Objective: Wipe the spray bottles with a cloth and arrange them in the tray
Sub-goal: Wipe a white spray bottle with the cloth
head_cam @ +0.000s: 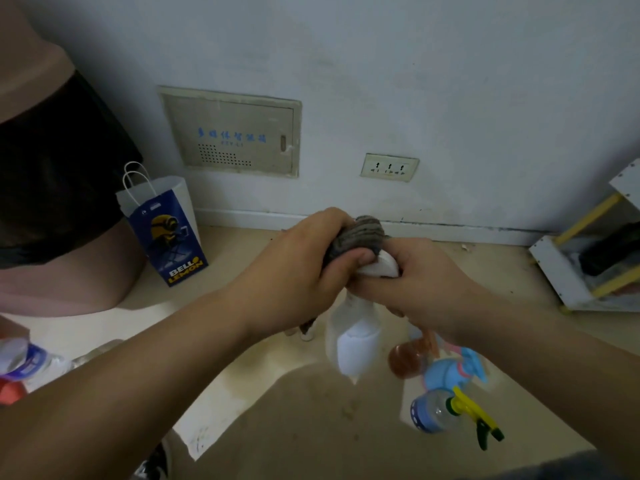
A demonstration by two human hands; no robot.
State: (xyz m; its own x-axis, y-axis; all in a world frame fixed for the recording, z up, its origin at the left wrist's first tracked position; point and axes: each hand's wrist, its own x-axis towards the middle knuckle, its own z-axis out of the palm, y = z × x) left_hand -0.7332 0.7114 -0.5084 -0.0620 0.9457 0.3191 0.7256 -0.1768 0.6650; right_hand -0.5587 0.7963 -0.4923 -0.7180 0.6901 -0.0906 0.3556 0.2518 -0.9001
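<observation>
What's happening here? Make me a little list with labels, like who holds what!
left hand: grips grey cloth, pressed on the white bottle's top
right hand: holds white bottle near its neck
on floor: brown bottle, blue bottle, clear bottle with yellow trigger
by wall: bag

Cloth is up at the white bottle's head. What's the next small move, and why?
Probably draw the cloth down the body of the white spray bottle. The left hand grips the cloth bunched over the sprayer top, the right hand holds the neck, and the body hanging below them is bare, seemingly not yet wiped.
</observation>
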